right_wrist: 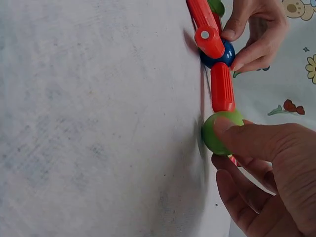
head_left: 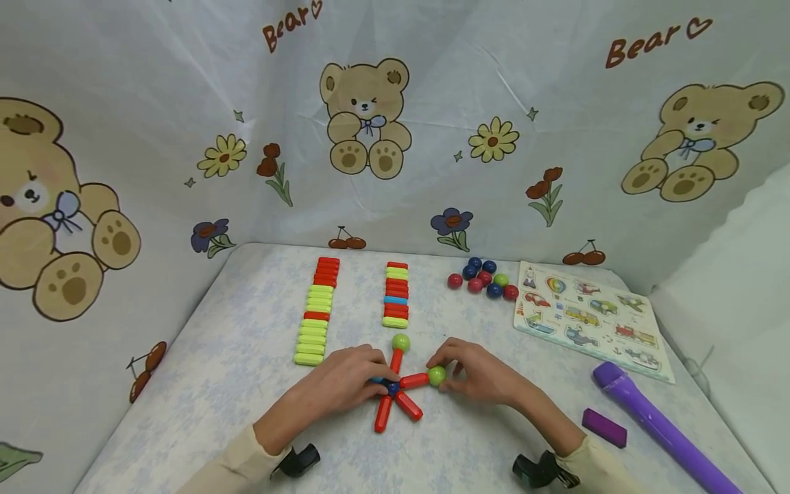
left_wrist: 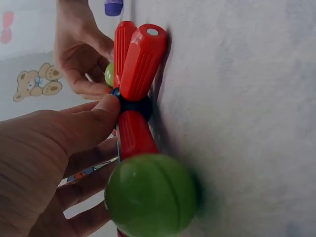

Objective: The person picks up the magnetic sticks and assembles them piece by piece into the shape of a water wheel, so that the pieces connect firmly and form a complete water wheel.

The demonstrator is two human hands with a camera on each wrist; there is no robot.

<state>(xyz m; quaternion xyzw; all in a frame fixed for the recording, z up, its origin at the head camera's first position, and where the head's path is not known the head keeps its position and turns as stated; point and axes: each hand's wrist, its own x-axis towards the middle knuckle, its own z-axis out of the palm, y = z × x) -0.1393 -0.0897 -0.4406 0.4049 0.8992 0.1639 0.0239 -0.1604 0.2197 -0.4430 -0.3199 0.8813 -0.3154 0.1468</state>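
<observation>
Left hand [head_left: 347, 379] pinches the blue ball [head_left: 393, 389], right hand [head_left: 481, 374] a green ball [head_left: 437, 376] right of it. Apparently joining; inward pressure needed.

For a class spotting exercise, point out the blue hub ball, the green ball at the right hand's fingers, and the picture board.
Blue hub ball [right_wrist: 226, 56]: right wrist view, uncovered right side.
Green ball [right_wrist: 215, 140]: right wrist view, lower left surface.
Picture board [head_left: 603, 324]: head view, middle of printed face.
</observation>
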